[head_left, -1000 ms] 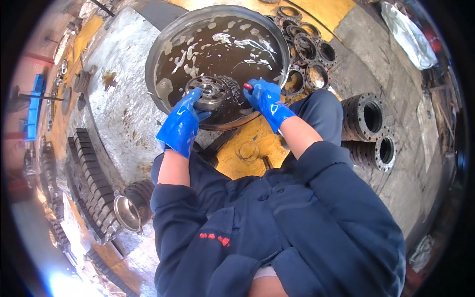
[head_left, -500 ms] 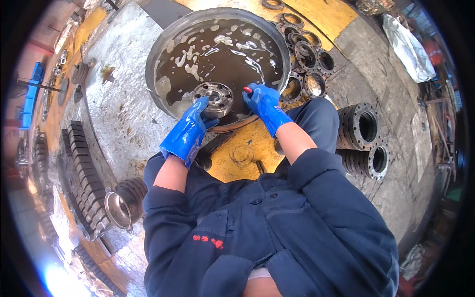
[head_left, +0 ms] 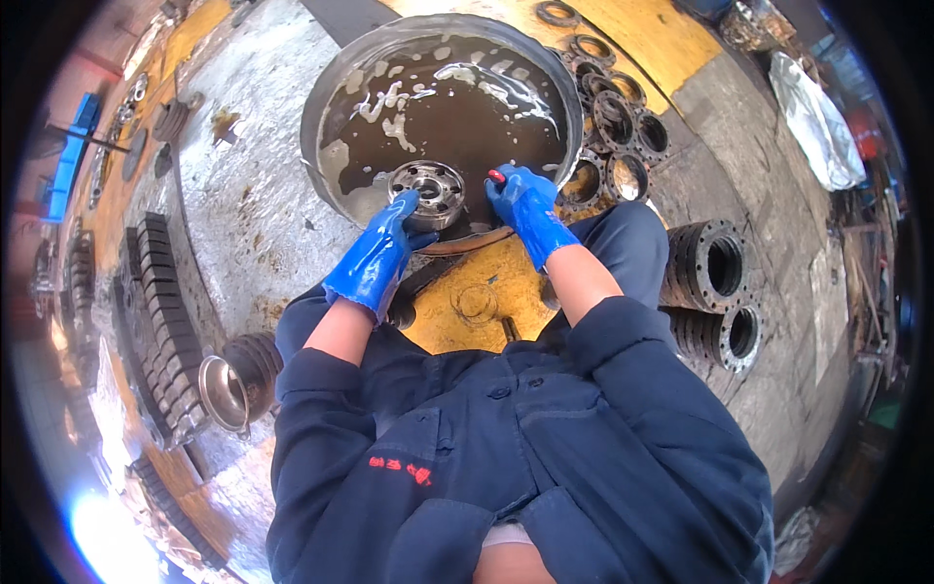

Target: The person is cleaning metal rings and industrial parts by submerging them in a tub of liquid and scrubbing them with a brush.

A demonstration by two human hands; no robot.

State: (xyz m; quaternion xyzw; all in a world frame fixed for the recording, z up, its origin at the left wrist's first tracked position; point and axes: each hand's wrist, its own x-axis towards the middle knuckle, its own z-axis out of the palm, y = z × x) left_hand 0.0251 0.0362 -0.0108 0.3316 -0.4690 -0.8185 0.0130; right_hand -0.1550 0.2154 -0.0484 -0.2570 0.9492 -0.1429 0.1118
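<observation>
A round tub (head_left: 313, 136) of murky brown liquid (head_left: 438, 122) with patches of foam stands before me. My left hand (head_left: 382, 248), in a blue rubber glove, grips a shiny metal flange (head_left: 446, 201) with a ring of holes, holding it by its near left edge at the tub's near side. My right hand (head_left: 525, 206), gloved the same way, is closed around a red-ended handle (head_left: 497, 177) just right of the flange. Whatever the handle belongs to is hidden by the glove and the liquid.
Dark metal rings (head_left: 615, 122) lie heaped right of the tub. Stacked flanges (head_left: 720, 263) stand by my right knee. To the left are a row of dark metal blocks (head_left: 170, 321) and a metal bowl (head_left: 224, 394). A silvery sheet (head_left: 815, 122) lies far right.
The whole view has shifted slightly, with the tub now a little farther right. The foam has changed shape. Both hands keep their holds, close to where they were.
</observation>
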